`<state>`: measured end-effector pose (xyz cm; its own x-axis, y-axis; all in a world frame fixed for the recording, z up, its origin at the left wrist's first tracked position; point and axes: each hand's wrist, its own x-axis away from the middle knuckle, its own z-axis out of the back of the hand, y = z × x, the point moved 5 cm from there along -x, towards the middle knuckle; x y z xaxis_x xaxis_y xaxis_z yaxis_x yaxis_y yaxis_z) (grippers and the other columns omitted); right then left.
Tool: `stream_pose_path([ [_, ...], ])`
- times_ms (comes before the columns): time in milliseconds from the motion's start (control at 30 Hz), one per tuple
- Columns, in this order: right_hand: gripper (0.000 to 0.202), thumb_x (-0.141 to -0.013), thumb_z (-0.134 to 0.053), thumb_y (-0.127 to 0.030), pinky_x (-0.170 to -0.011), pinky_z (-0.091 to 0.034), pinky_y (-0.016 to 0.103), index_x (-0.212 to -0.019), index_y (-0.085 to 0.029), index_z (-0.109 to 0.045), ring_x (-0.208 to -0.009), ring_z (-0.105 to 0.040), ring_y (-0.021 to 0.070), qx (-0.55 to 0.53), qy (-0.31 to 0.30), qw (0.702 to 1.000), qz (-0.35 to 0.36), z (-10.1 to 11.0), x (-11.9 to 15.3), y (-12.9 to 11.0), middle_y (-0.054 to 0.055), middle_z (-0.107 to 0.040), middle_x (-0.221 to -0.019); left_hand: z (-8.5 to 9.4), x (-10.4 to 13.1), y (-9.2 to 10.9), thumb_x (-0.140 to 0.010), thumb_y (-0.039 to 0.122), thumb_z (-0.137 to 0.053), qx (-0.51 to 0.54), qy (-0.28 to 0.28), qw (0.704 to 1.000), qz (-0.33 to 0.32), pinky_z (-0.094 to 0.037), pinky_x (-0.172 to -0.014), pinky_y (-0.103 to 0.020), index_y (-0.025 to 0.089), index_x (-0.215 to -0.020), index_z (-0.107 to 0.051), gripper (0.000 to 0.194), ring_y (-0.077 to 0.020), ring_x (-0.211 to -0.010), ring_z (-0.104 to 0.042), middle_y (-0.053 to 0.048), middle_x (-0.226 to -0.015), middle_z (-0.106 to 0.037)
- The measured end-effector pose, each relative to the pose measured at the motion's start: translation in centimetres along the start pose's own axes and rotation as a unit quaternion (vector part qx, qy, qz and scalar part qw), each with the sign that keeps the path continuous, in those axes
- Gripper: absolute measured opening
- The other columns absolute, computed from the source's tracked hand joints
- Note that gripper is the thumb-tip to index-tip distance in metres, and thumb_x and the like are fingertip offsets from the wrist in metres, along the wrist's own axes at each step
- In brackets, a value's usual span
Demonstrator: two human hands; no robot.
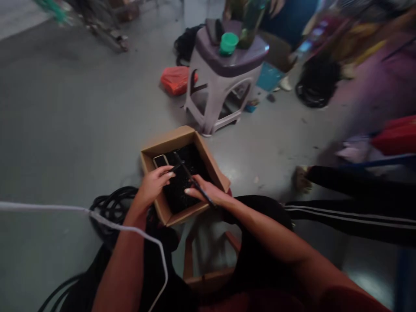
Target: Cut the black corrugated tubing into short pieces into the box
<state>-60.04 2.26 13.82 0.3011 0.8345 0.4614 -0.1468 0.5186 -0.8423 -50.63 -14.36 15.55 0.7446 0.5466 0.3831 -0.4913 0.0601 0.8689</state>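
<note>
A cardboard box (212,162) sits just in front of my lap, with a mass of small black pieces (182,195) inside. Over the box, my left hand (157,182) pinches a small dark piece whose kind is too blurred to name. My right hand (204,190) is closed around a long thin black stick-like tool (186,171). The tool slants from the right palm toward the far side of the box, and its upper part meets or crosses the small dark piece. A dark rectangle with a pale rim (160,161) lies inside the box's left corner.
A plastic stool (211,86) with a green cup (229,43) stands beyond the box. An orange-red bag (175,80) lies beside it. Black cable coils (113,208) and a white cord (130,229) are at my left. Another person's striped trouser leg (351,212) stretches in from the right.
</note>
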Motion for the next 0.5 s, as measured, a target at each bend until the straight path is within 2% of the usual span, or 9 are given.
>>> stream_pose_path([
  [100, 0.058, -0.082, -0.060, -0.058, -0.081, -0.046, 0.037, -0.124, -0.021, -0.045, -0.097, -0.061, 0.0252, -0.006, -0.009, 1.000, 0.006, 0.7, 0.2, -0.2, 0.008, -0.062, -0.107, -0.2, -0.4, -0.1, -0.068, 0.051, -0.065, 0.012, 0.016, 1.000, 0.012, -0.048, -0.068, -0.027, 0.013, -0.111, -0.065, 0.057, -0.0175, -0.076, -0.061, -0.009, -0.098, -0.071],
  [233, 0.062, -0.079, -0.061, -0.062, -0.083, -0.046, 0.039, -0.124, -0.022, -0.045, -0.100, -0.060, 0.0277, 0.004, -0.016, 1.000, -0.003, 1.4, 0.6, -0.2, 0.008, -0.062, -0.109, -0.4, -0.6, -0.4, -0.068, 0.055, -0.064, -0.006, 0.007, 1.000, 0.018, -0.047, -0.067, -0.028, 0.012, -0.120, -0.063, 0.067, -0.0162, -0.069, -0.058, -0.010, -0.094, -0.072],
  [500, 0.064, -0.078, -0.060, -0.066, -0.085, -0.047, 0.042, -0.123, -0.022, -0.046, -0.102, -0.061, 0.0298, 0.015, -0.039, 0.999, -0.017, 1.6, 1.1, -0.4, 0.009, -0.062, -0.109, -0.7, -0.5, 0.0, -0.072, 0.062, -0.057, -0.071, -0.030, 0.997, 0.001, -0.049, -0.073, -0.032, 0.018, -0.127, -0.060, 0.070, -0.0192, -0.073, -0.060, -0.006, -0.092, -0.071],
])
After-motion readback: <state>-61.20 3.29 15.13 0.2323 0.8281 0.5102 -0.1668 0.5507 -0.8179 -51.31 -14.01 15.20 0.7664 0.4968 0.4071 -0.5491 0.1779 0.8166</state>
